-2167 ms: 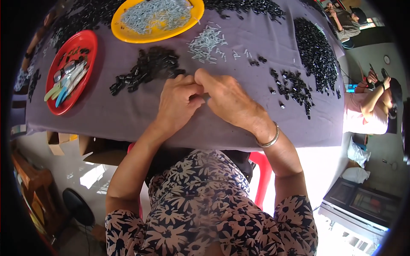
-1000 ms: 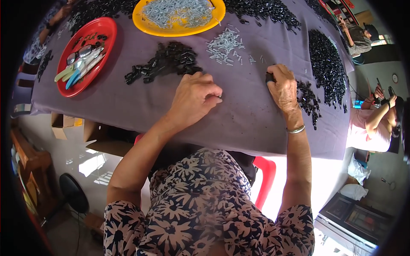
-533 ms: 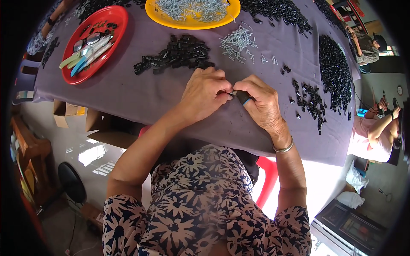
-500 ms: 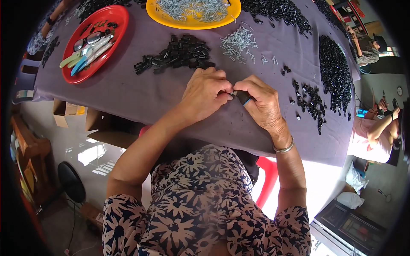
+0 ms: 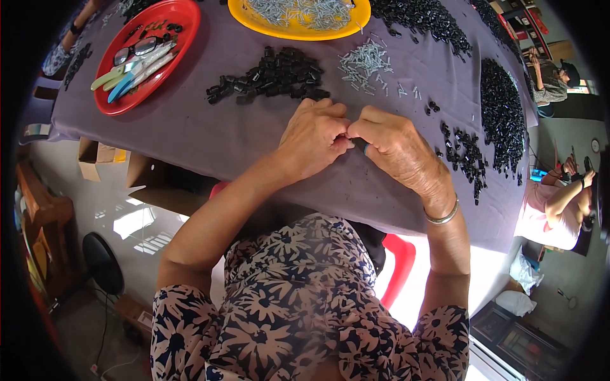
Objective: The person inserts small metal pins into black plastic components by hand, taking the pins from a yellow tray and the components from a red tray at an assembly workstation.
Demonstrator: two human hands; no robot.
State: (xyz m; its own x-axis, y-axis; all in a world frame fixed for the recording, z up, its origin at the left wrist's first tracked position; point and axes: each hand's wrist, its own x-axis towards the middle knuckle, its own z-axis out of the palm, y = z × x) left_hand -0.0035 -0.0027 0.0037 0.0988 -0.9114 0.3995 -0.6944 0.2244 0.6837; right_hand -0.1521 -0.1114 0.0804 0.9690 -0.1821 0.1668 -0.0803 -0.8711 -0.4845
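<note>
Black small part [image 5: 349, 136], mostly hidden, pinched between fingers of left hand [image 5: 315, 135] over table [image 5: 222, 133], fingers of right hand [image 5: 399, 148] curled against it, hold unclear; slack pinch could drop it near black pile [image 5: 276, 73].

Yellow plate [image 5: 298, 33] cropped above, pinched piece hidden

Your left hand [image 5: 316, 134] and right hand [image 5: 397, 149] are close together above the near side of the table [image 5: 203, 143]. Just beyond your left hand lies a heap of small parts [image 5: 276, 75], with a pile of pins [image 5: 365, 63] to its right. To their left, a tray [image 5: 184, 43] holds glasses [image 5: 145, 44] and hand tools [image 5: 136, 73]. Behind them, a plate [image 5: 305, 34] carries more pins [image 5: 298, 13]. Right of your right hand lies a scattered cluster [image 5: 467, 155]; beyond it, a larger mound [image 5: 502, 114] sits near the table's right edge.
</note>
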